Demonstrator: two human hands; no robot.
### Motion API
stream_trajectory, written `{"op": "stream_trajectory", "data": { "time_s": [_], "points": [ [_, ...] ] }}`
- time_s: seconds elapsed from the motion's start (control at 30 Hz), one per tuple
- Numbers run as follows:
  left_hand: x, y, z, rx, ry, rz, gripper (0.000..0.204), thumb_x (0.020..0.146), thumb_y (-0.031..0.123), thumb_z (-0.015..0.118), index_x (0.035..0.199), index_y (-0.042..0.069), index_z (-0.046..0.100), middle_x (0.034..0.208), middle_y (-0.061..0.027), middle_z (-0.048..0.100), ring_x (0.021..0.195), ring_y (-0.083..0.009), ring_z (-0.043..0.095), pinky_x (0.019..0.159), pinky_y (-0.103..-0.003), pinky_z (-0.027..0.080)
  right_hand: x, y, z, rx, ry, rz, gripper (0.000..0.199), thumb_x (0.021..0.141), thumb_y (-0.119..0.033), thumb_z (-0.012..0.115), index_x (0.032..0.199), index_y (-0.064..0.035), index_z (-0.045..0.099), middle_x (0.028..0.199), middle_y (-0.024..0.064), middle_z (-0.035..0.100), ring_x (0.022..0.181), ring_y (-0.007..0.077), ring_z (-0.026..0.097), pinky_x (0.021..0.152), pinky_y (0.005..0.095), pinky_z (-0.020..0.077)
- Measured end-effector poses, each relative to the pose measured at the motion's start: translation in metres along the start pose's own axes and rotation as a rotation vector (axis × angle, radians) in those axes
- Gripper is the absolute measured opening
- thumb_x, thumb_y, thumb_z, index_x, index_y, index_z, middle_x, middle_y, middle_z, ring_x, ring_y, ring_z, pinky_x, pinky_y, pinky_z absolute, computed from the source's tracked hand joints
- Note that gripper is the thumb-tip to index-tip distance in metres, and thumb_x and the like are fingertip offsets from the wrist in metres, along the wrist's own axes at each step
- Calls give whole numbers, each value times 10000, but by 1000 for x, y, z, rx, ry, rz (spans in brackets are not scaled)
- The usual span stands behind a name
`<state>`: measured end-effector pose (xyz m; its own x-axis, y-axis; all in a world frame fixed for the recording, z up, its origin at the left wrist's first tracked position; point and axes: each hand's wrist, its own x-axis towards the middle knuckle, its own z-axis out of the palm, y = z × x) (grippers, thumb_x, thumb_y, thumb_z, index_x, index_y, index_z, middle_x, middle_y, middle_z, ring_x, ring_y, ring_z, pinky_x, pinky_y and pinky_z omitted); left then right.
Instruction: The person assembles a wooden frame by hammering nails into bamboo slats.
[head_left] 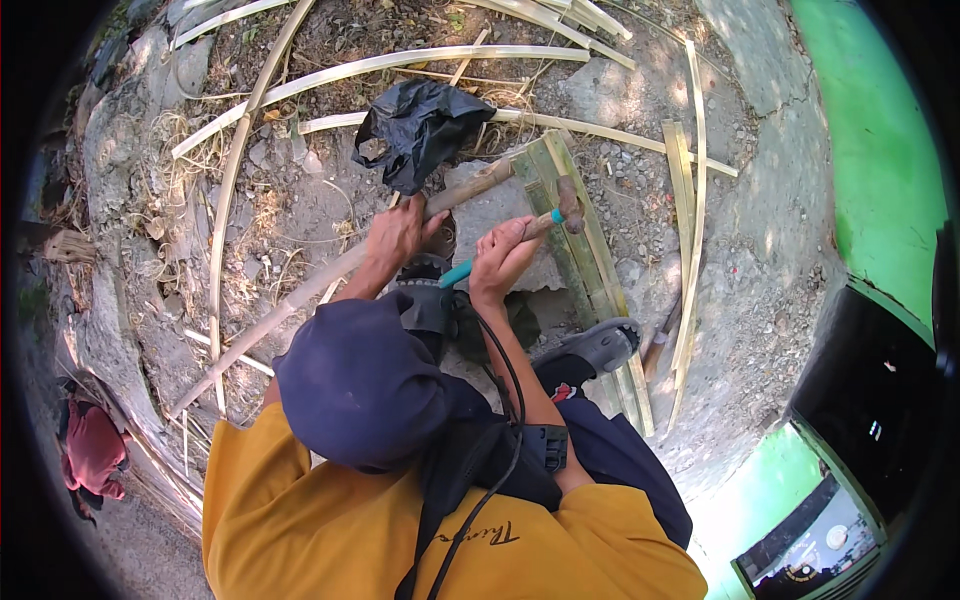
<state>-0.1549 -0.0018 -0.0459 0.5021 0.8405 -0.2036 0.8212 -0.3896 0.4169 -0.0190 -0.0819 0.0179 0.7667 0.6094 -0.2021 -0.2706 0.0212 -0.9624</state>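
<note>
My left hand (395,238) is wrapped round a long wooden pole (300,298). The pole slants from the lower left up to a set of flat bamboo slats (565,265) lying side by side on the ground. In my right hand (503,258) is a hammer (571,205) with a rusty head and a partly teal handle. The hammer head is over the slats, close to the pole's far end; whether it touches them I cannot tell. A crumpled black plastic bag (425,125) lies just beyond my left hand. My shoe (605,345) is against the slats.
Long split bamboo strips (380,65) lie across the dirt ahead and to the left. More strips (690,220) are at the right, beside a wooden-handled tool (660,340). A green wall (870,130) bounds the right. Another person (95,448) in red is far left.
</note>
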Motion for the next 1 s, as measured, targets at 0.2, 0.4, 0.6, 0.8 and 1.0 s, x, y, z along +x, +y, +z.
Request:
{"op": "stream_trajectory", "data": {
  "time_s": [0.2, 0.4, 0.6, 0.8, 1.0],
  "points": [
    [0, 0, -1, -45, 29, 21, 550, 1013, 574, 604, 1053, 26, 569, 861, -228, 730, 758, -421, 728, 626, -508, 577, 3, 4, 20, -80, 82, 168, 167, 1140, -240, 454, 1142, -87, 387, 792, -13, 376, 591, 75, 359, 509, 260, 359],
    [0, -1, 1, -35, 25, 15, 545, 1004, 570, 618, 1062, 29, 578, 861, -224, 731, 765, -426, 728, 626, -509, 575, 26, -34, 21, 40, 32, 95, 209, 1157, -301, 423, 1125, -94, 403, 783, -14, 363, 585, 69, 353, 517, 261, 355],
    [2, -1, -4, -75, 6, 2, 562, 1006, 591, 596, 1073, 33, 581, 867, -226, 737, 773, -437, 725, 646, -521, 570, 68, -82, -8, -30, -96, 88, 248, 1160, -333, 426, 1137, -90, 472, 753, -36, 353, 543, 44, 315, 468, 241, 300],
    [-1, -1, -8, -82, -10, -30, 559, 1002, 605, 590, 1088, 53, 595, 897, -218, 739, 778, -428, 729, 644, -521, 572, 172, -133, -65, -934, -604, -271, 270, 1124, -313, 502, 1097, -58, 587, 766, 99, 565, 601, 260, 534, 526, 382, 406],
    [-2, 0, -9, -59, 0, -44, 561, 1000, 600, 597, 1103, 49, 617, 896, -203, 727, 756, -427, 721, 636, -516, 577, 186, -146, -114, -1278, -1120, -677, 232, 1073, -308, 585, 1128, -83, 598, 852, 188, 672, 716, 435, 663, 599, 501, 521]
  ]
}}
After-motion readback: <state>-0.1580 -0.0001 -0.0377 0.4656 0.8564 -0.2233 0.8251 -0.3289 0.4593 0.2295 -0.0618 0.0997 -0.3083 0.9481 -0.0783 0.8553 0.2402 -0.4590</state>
